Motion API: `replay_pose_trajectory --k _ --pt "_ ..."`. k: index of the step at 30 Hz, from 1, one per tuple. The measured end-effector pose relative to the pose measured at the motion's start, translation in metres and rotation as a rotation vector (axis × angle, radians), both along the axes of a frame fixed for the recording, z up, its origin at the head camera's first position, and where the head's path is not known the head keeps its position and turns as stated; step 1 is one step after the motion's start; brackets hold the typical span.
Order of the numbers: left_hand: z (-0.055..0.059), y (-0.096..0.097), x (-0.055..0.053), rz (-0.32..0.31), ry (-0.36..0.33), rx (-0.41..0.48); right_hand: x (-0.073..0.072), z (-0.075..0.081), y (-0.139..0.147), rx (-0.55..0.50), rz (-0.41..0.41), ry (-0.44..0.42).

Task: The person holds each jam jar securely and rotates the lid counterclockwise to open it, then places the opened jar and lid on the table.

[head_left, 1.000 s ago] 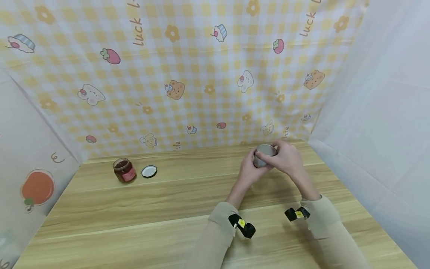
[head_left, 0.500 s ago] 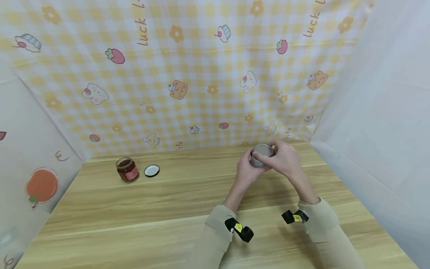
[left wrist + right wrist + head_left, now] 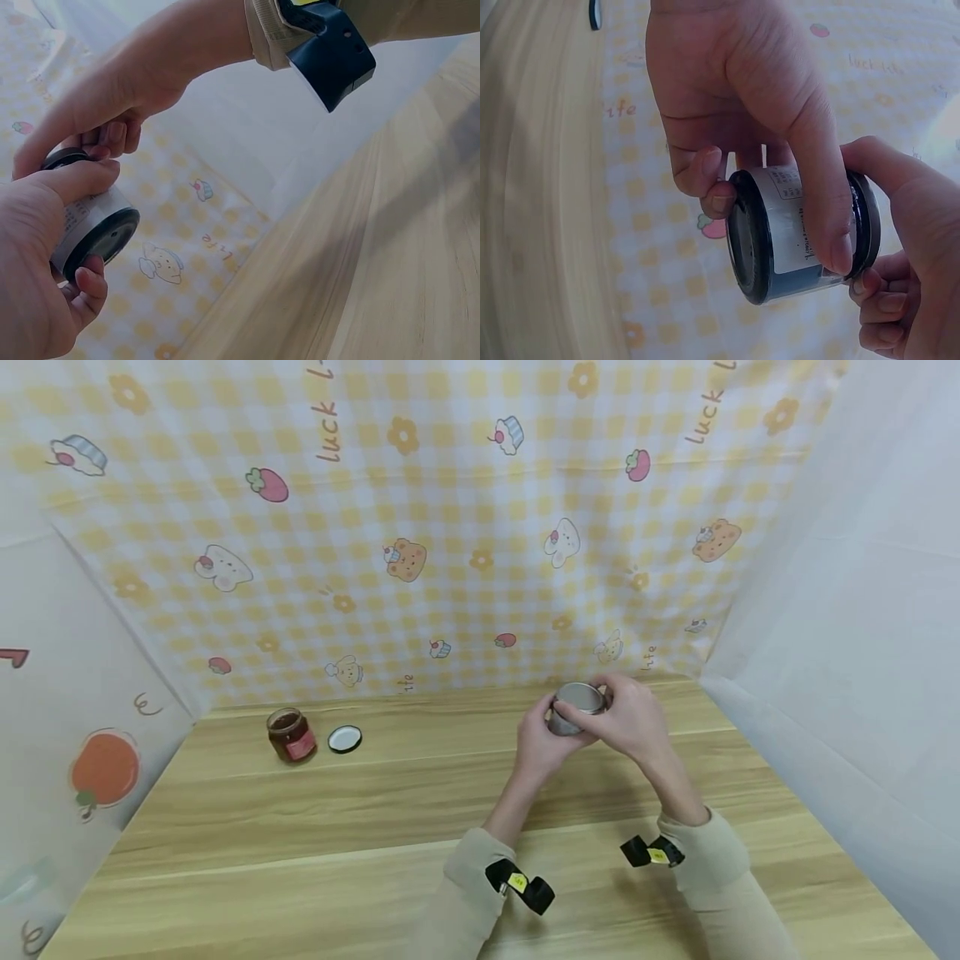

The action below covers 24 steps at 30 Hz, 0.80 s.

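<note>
A small jar point(image 3: 562, 722) with a printed white label point(image 3: 791, 244) is held above the back right of the table. My left hand point(image 3: 546, 745) grips its body, the thumb lying across the label in the right wrist view. My right hand point(image 3: 633, 718) holds the jar's silver-grey lid point(image 3: 581, 696) at the rim, fingers curled round it. The dark base point(image 3: 109, 238) of the jar shows in the left wrist view. Whether the lid is loose, I cannot tell.
At the back left, an open glass jar point(image 3: 291, 737) with dark red contents and a pink label stands upright. Just right of it a lid point(image 3: 345, 739) lies with its white inside up. A checked cloth point(image 3: 450, 527) hangs behind the wooden table point(image 3: 337, 827).
Both hands have shifted slightly left with the jar, keeping their grip. The head view has turned a little left. The open jar and its lid stay put on the table.
</note>
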<state>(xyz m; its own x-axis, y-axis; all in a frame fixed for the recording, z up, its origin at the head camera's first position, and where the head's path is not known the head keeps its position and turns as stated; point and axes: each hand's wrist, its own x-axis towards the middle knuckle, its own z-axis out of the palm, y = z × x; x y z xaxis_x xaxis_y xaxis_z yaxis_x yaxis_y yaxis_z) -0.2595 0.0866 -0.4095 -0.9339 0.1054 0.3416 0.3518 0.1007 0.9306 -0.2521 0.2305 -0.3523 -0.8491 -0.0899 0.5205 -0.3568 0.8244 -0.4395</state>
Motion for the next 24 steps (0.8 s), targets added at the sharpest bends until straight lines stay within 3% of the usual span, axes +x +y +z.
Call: replay_pose_trajectory --k 24 --pt "0.014 -0.047 0.023 0.03 0.017 -0.026 0.016 0.012 -0.041 -0.028 0.098 -0.008"
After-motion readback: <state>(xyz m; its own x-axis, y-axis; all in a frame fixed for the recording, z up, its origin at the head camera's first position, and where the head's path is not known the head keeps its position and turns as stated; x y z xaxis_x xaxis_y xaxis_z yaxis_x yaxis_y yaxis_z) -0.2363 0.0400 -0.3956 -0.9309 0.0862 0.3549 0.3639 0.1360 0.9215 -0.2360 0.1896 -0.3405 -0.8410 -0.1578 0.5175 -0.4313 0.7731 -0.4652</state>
